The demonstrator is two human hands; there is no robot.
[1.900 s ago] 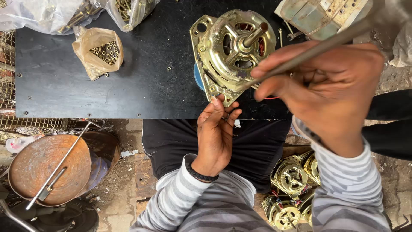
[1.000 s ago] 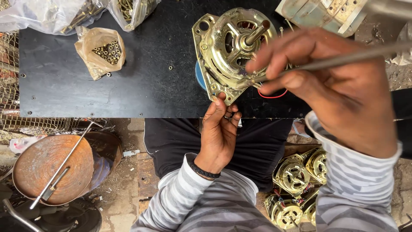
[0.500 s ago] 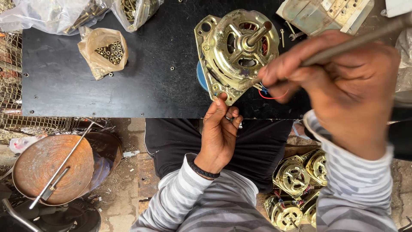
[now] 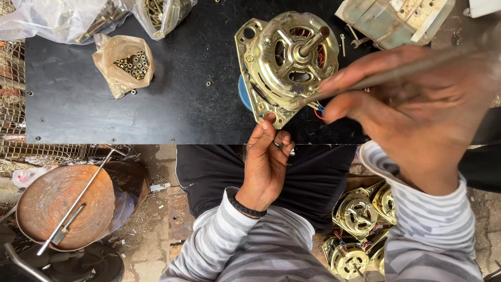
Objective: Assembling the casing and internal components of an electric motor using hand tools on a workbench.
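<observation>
A brass-coloured electric motor (image 4: 284, 62) with a protruding shaft stands on the black worktop (image 4: 156, 104) near its front edge. My left hand (image 4: 267, 162) reaches up from below; its fingertips touch the motor's lower mounting lug and pinch a small fastener. My right hand (image 4: 417, 109), close to the camera, grips a long grey metal tool (image 4: 376, 78) whose tip rests against the motor's right lower side, by red and blue wires.
A brown bag of nuts (image 4: 125, 62) and clear bags of screws (image 4: 156, 13) lie at the back left. A metal part (image 4: 391, 18) sits top right. Several more motors (image 4: 360, 230) lie on the floor right; a rusty round lid (image 4: 65, 206) lies left.
My right hand has shifted slightly with the tool, keeping its tip at the motor. My left hand has stayed at the lower lug. The camera view has drifted a little.
</observation>
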